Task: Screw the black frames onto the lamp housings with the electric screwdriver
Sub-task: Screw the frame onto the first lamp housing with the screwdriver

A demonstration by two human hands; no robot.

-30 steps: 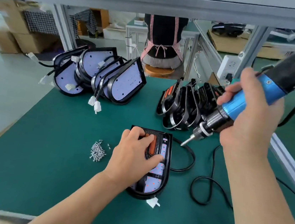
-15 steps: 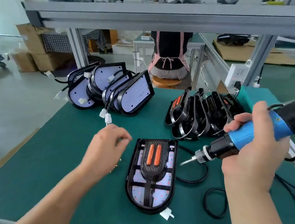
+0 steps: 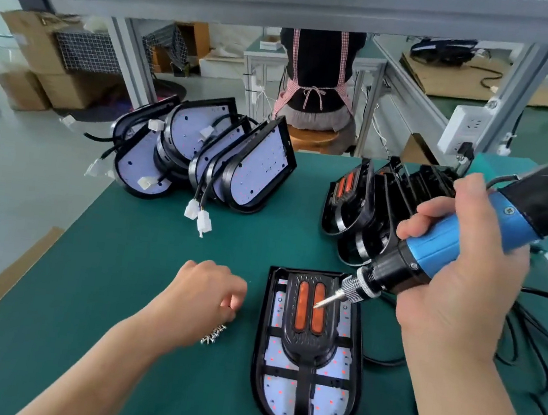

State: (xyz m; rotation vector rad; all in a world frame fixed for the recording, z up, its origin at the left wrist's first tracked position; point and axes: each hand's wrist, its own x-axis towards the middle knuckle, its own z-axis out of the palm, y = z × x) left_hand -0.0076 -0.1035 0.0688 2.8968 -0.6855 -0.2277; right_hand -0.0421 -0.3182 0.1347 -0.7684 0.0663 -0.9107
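Observation:
A lamp housing (image 3: pixel 356 383) lies flat on the green mat with a black frame (image 3: pixel 308 349) laid in it, two orange strips near its top. My right hand (image 3: pixel 455 291) grips the blue and black electric screwdriver (image 3: pixel 440 248); its bit hovers over the orange strips. My left hand (image 3: pixel 202 298) hangs with curled fingers over a small pile of screws (image 3: pixel 214 334), left of the housing. Whether it pinches a screw is hidden.
Several lamp housings (image 3: pixel 209 161) with white connectors lean in a row at the back left. A stack of black frames (image 3: pixel 369 205) stands at the back right. Black cables (image 3: pixel 530 356) coil right of the housing. A seated person (image 3: pixel 317 85) is behind the bench.
My left hand left the housing and moved left to the screw pile. The screwdriver bit swung in over the frame's orange strips. The camera moved closer.

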